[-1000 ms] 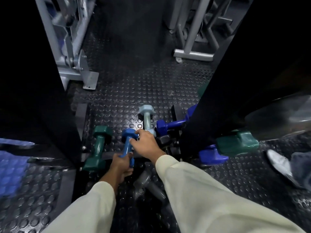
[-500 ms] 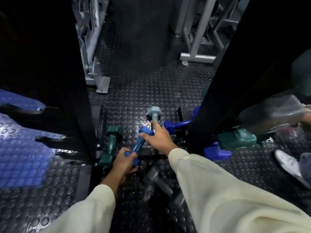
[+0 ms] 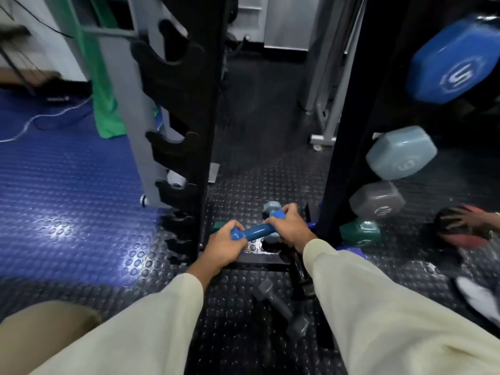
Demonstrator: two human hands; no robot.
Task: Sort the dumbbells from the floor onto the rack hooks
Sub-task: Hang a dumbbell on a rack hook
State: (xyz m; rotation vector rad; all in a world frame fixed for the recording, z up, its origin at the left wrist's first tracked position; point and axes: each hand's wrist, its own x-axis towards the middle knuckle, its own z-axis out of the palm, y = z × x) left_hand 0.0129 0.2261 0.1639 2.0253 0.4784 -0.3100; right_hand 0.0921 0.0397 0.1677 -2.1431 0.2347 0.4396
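Whereas it lay tilted before, both hands now hold the blue dumbbell [image 3: 257, 230] level.

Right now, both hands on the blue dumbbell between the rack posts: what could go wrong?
1. The left hand and right hand grip the small blue dumbbell by its ends, so fingers could get pinched against the black rack hooks when seating it.
2. A grey dumbbell lies on the studded black floor between the arms; a trip hazard, and a dropped weight could hit it.
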